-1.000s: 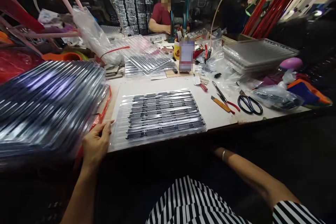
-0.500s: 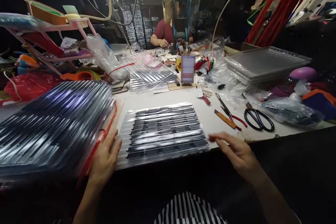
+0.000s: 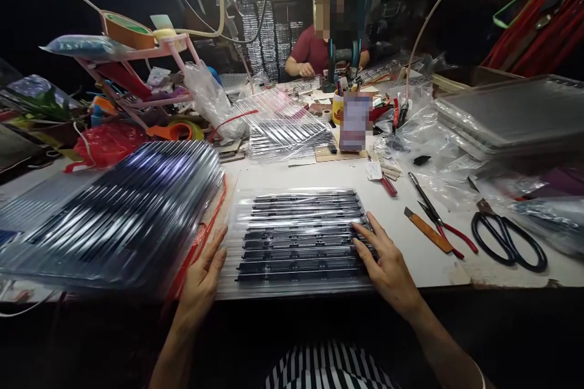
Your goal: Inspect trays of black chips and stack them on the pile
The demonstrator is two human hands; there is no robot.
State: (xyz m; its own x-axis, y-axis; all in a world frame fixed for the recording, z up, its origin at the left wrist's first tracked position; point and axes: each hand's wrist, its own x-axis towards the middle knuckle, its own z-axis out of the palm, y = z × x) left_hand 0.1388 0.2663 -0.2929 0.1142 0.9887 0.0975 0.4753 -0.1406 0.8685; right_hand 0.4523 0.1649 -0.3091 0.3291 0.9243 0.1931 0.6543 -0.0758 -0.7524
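A clear ridged plastic tray (image 3: 301, 237) lies flat at the table's front edge, with rows of dark, toothed strips in its grooves. Along its left edge is my left hand (image 3: 205, 273), fingers stretched out and not wrapped round anything. My right hand (image 3: 385, 261) rests on the tray's right side, its fingers spread over the ends of the rows. To the left stands a thick stack of similar dark-filled trays (image 3: 123, 213). A red cord (image 3: 210, 228) runs between that stack and my left hand.
On the right lie a craft knife (image 3: 429, 231), red-handled pliers (image 3: 449, 234) and black scissors (image 3: 506, 237). Behind the tray are a phone (image 3: 354, 121), a yellow cup (image 3: 337, 108) and clear plastic sheets (image 3: 287, 127). A co-worker (image 3: 312, 55) sits across the table.
My right hand has moved left from beside the tray onto its right side. My left hand stays by the left edge. The view has turned slightly left.
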